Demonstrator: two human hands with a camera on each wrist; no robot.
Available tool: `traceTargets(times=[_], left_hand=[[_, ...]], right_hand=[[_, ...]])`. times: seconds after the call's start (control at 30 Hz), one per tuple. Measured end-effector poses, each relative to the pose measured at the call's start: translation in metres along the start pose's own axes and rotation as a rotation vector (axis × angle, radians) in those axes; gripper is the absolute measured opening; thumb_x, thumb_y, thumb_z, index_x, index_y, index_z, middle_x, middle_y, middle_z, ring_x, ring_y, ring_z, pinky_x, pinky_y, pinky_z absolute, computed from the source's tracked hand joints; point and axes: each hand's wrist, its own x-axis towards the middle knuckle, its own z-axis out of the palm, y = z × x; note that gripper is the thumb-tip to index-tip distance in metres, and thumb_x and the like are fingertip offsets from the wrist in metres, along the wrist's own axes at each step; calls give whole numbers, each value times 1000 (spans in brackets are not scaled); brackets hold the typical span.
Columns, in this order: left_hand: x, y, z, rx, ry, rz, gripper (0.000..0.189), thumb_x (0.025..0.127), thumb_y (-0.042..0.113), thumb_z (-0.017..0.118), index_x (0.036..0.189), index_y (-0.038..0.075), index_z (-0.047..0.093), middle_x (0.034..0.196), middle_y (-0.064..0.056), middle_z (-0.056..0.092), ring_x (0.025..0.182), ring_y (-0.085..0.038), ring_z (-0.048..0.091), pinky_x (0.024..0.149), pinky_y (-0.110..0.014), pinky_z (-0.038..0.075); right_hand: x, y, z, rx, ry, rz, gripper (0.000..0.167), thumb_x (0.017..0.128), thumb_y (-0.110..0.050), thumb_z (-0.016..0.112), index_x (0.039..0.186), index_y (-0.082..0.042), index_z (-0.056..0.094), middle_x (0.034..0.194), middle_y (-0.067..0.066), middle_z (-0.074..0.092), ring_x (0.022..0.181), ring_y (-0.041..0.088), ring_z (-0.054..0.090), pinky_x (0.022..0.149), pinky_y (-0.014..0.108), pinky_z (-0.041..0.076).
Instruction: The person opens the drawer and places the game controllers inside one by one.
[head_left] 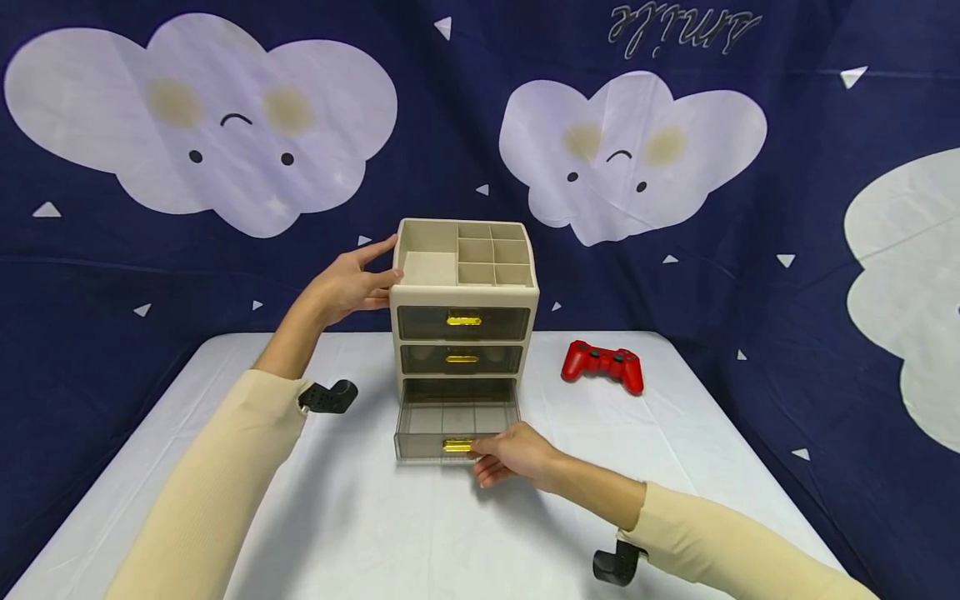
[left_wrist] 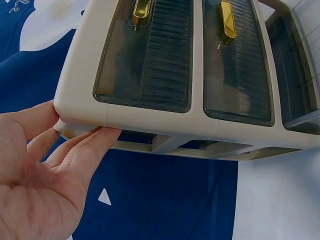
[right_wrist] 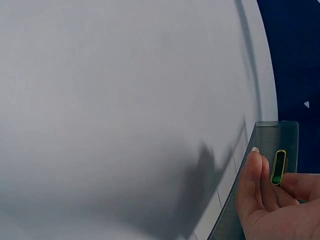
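Note:
A beige desktop drawer organizer point(head_left: 465, 292) stands on the table with smoky see-through drawers and gold handles. Its bottom drawer point(head_left: 427, 448) is pulled out and looks empty; the two upper drawers are closed. My left hand point(head_left: 348, 287) rests against the organizer's upper left side, fingers extended along it, as the left wrist view point(left_wrist: 55, 170) also shows. With thumb and fingers, my right hand point(head_left: 525, 457) pinches the right end of the bottom drawer's gold handle point(head_left: 457, 446). That handle point(right_wrist: 278, 167) shows between the fingers in the right wrist view.
A red game controller point(head_left: 602, 365) lies on the white-covered table point(head_left: 360, 517), right of the organizer. The organizer's top has one large compartment and several small ones. Behind the table hangs a dark blue cloth point(head_left: 442, 150) with white clouds and triangles.

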Motion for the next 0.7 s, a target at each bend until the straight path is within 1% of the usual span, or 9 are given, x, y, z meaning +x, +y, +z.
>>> traceTargets(times=[0.23, 0.7], left_hand=[[2, -1, 0, -12, -2, -2, 73, 106, 19, 56, 164, 35, 15, 158, -20, 40, 130, -39, 58, 111, -46, 48], [1, -1, -1, -9, -3, -7, 72, 106, 21, 56, 163, 36, 15, 157, -19, 41, 130, -37, 59, 110, -44, 49]], right_hand=[[-1, 5, 0, -4, -2, -1, 33, 101, -12, 61, 110, 19, 68, 69, 3, 70, 59, 8, 67, 65, 26, 62], [-1, 9, 0, -7, 3, 2, 32, 100, -12, 62, 107, 18, 70, 69, 2, 70, 59, 8, 67, 65, 26, 62]])
